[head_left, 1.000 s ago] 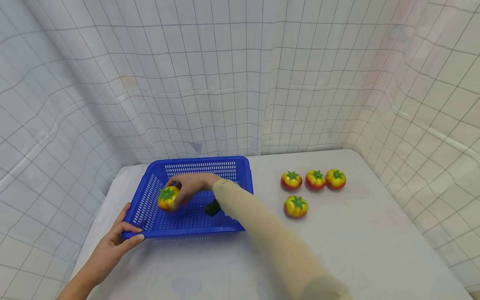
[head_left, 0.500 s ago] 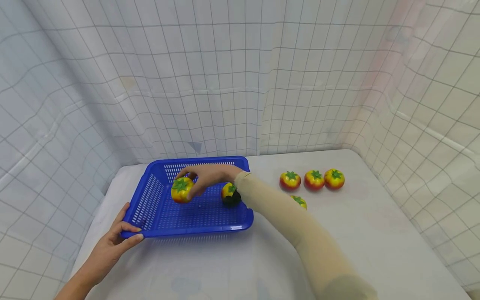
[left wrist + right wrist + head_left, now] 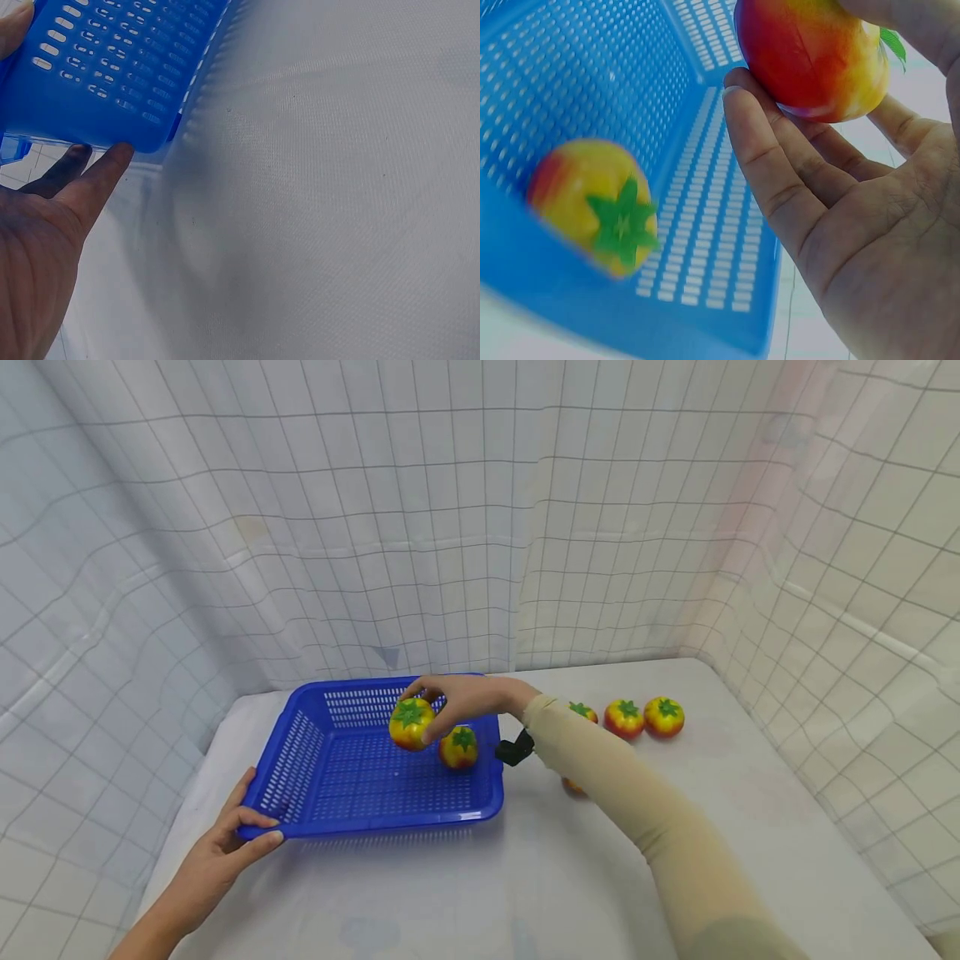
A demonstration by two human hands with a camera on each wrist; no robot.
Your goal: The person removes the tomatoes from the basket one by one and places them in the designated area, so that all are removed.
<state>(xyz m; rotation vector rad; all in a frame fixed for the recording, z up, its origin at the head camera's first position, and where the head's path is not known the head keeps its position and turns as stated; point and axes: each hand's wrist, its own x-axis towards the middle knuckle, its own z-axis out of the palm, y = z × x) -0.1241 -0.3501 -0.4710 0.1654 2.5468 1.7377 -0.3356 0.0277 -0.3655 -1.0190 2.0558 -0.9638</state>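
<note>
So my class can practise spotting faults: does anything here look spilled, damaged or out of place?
Nothing stands out. The blue basket looks whole, one fruit sits inside it, and the right grip holds another fruit. The other fruits on the table look undamaged where visible; the sleeve partly hides some. No spill shows.

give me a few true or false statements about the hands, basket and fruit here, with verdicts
1. The left hand touches the blue rectangular plastic basket. True.
2. The right hand holds a round red-and-yellow fruit with green leaves. True.
3. The basket has nothing in it. False: a single red-and-yellow fruit lies inside.
4. Every fruit is left of the basket. False: several red-and-yellow fruits lie to its right, on the white table.
</note>
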